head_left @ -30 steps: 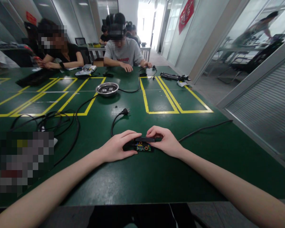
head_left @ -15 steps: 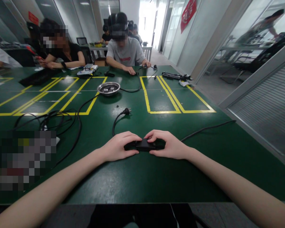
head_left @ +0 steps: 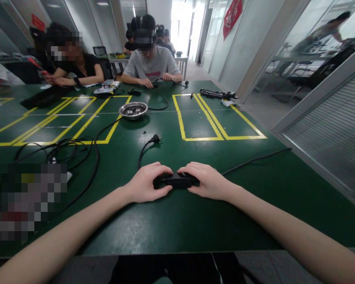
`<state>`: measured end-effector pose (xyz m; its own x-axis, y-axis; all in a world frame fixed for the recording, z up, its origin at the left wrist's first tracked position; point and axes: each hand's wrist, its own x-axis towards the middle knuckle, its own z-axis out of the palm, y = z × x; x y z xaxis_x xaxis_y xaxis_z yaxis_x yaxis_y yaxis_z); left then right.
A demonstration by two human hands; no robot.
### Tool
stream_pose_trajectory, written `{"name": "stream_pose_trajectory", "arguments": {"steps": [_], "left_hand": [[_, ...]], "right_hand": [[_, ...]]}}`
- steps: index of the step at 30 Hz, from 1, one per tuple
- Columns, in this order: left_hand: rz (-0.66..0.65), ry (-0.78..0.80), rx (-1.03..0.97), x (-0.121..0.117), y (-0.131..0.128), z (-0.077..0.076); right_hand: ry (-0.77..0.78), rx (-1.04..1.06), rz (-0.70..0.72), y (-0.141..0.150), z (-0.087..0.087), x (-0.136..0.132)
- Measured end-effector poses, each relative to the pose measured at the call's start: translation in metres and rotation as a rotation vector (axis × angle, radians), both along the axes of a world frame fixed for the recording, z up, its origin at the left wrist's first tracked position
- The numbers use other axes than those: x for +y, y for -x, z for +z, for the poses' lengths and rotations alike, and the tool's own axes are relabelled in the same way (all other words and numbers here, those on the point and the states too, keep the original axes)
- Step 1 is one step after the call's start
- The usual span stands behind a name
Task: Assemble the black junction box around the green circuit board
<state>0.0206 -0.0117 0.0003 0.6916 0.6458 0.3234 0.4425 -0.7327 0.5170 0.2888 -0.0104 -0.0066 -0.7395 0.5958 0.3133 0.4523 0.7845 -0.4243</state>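
Note:
A small black power adapter [head_left: 180,180] sits low over the green table, between my two hands. My left hand [head_left: 150,182] is closed around its left end, thumb in front and fingers behind. Curled about the right end is my right hand [head_left: 205,179], also closed on the adapter. Behind my left hand a black cord runs up to a mains plug [head_left: 156,138] lying on the table. Another black cable [head_left: 256,158] stretches off to the right from behind my right hand. Palms and fingers partly hide the adapter's ends.
Farther off stands a metal bowl [head_left: 133,111] with small metallic parts. Coiled black cables [head_left: 59,149] lie at left, near a blurred-out patch. Yellow tape [head_left: 202,139] marks rectangles on the green table [head_left: 177,225]. Across it, a person in a grey shirt [head_left: 152,65] handles a cord.
My right hand has shifted slightly left and its fingers lie lower against the adapter. My left hand stays nearly in place. Across the table, the person's hands and cord have moved left.

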Motion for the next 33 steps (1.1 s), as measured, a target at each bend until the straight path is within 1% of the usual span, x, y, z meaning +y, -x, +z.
{"name": "stream_pose_trajectory", "arguments": {"steps": [4,8,11,14,18,25,33], "left_hand": [[0.026,-0.117,0.119,-0.002,-0.006,-0.005],[0.035,-0.17,0.184,-0.001,-0.009,-0.009],[0.027,-0.174,0.195,-0.001,-0.009,-0.008],[0.004,-0.184,0.201,-0.001,-0.01,-0.005],[-0.024,-0.232,0.228,-0.002,-0.011,-0.001],[-0.023,-0.264,0.254,-0.002,-0.011,-0.001],[-0.033,-0.426,0.252,-0.002,-0.01,-0.003]], "right_hand": [[-0.044,-0.022,0.004,0.002,-0.003,-0.001],[-0.05,-0.057,-0.005,0.001,-0.003,-0.002],[-0.049,-0.08,0.002,0.0,-0.002,-0.002],[-0.081,-0.09,0.014,0.001,0.0,-0.003],[-0.12,-0.107,0.012,0.001,0.003,-0.005],[-0.199,-0.114,0.01,0.003,0.002,-0.004],[-0.25,-0.114,-0.015,0.003,0.004,-0.006]]}}
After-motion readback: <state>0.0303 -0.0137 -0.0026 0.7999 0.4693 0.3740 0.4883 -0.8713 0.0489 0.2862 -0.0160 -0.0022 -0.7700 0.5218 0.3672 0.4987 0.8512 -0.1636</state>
